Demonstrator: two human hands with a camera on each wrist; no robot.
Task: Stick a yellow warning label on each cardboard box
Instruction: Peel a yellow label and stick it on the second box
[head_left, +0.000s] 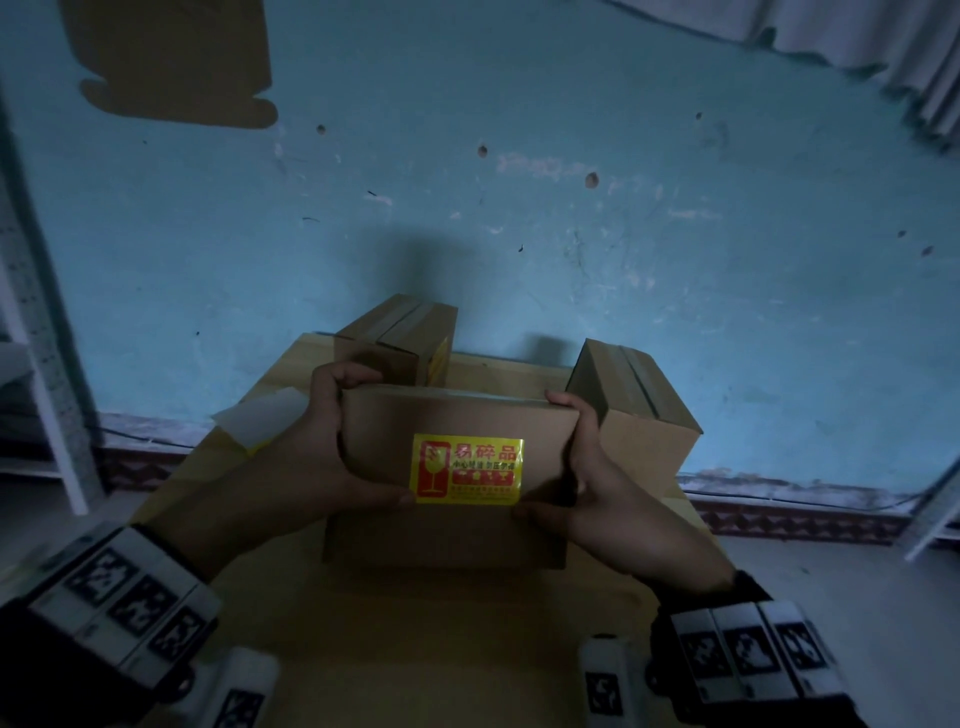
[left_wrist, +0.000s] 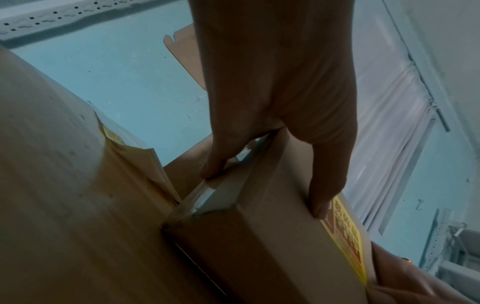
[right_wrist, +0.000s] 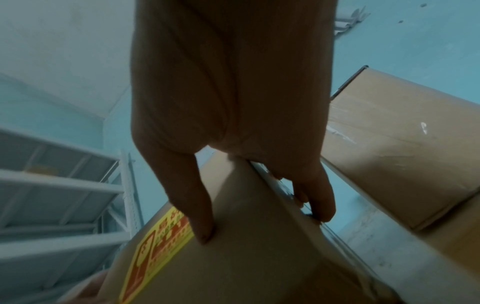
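Note:
Both hands hold a cardboard box (head_left: 457, 415) over the wooden table (head_left: 415, 649), tilted so its labelled face looks at me. A yellow and red warning label (head_left: 467, 469) is stuck on that face. My left hand (head_left: 337, 447) grips the box's left end, fingers curled over the far taped edge (left_wrist: 215, 191), thumb (left_wrist: 324, 185) on the near face beside the label (left_wrist: 345, 236). My right hand (head_left: 587, 467) grips the right end the same way, thumb (right_wrist: 197, 205) by the label (right_wrist: 161, 242), fingers (right_wrist: 317, 197) over the far edge.
A second box (head_left: 400, 338) with a yellow label on its side stands at the table's back left. A plain third box (head_left: 634, 405) stands at the back right. Label backing sheets (head_left: 260, 421) lie on the left. White shelving (head_left: 31, 364) stands by the blue wall.

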